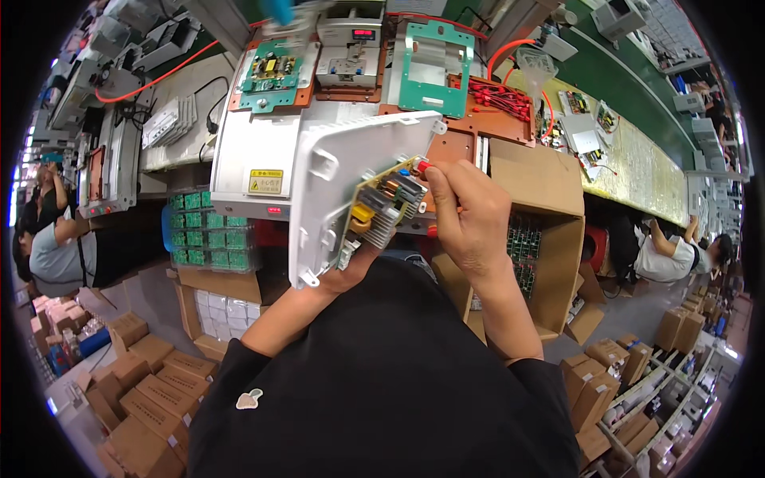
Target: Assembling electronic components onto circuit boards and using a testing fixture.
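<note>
A white plastic housing (325, 179) stands tilted in front of my chest. My left hand (356, 272) is closed round its lower part; most of those fingers are hidden behind the circuit board. The board (381, 209) lies against the housing's inner side and carries a yellow transformer, coils and metal heat sinks. At its upper right corner my right hand (474, 211) pinches a small red connector (422, 166) between thumb and curled forefinger. Beside the connector sits a small blue part. Whether the connector is seated on the board cannot be seen.
Behind the housing is a white machine (253, 159) with a green fixture holding a board (272, 70). A green frame (437, 68) and red leads (504, 102) lie to its right. Cardboard boxes (550, 183) flank me, beside stacked trays of green boards (209, 231). People sit at both sides.
</note>
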Action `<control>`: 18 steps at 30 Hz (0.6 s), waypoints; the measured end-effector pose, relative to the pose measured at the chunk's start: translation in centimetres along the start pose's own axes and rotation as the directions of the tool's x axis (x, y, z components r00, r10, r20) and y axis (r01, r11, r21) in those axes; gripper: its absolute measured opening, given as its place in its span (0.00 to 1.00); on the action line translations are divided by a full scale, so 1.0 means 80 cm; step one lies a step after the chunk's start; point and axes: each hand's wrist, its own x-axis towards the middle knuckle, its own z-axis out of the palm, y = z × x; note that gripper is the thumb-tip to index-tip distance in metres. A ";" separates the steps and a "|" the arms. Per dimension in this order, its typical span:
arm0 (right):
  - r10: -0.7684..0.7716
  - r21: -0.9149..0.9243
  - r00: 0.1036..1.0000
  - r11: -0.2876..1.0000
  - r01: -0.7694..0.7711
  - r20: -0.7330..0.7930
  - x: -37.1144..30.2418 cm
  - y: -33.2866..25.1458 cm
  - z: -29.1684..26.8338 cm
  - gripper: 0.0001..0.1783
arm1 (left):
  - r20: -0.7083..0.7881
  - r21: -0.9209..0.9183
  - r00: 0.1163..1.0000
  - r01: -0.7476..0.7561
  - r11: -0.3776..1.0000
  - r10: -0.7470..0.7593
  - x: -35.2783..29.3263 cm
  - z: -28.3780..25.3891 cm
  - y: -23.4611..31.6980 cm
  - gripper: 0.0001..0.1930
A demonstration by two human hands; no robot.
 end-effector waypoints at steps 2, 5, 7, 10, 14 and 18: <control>0.015 0.040 0.998 0.999 -0.017 0.057 0.002 -0.001 -0.001 0.06 | 0.027 0.303 0.975 -0.219 0.928 0.221 -0.001 -0.007 0.002 0.19; -0.130 0.148 0.991 0.980 0.134 -0.038 -0.011 0.045 0.043 0.08 | -0.026 0.326 0.969 -0.225 0.918 0.246 -0.002 -0.016 -0.016 0.21; 0.025 0.083 0.989 0.996 -0.037 0.144 -0.013 0.049 0.044 0.09 | -0.133 0.094 0.991 0.035 0.995 -0.022 -0.002 -0.023 -0.028 0.23; 0.302 0.271 0.953 0.918 -0.288 -0.009 -0.029 0.042 0.019 0.11 | -0.109 -0.367 0.948 0.241 0.898 -0.299 0.037 -0.035 -0.037 0.27; 0.708 0.928 0.694 0.156 -0.338 0.133 -0.134 0.087 0.040 0.29 | 0.219 -0.499 0.839 0.535 0.682 -0.498 0.070 0.007 -0.042 0.28; 0.752 0.998 0.659 -0.042 0.036 0.008 -0.200 0.083 0.064 0.30 | 0.523 -0.196 0.695 0.661 0.724 -0.493 0.064 0.086 -0.062 0.27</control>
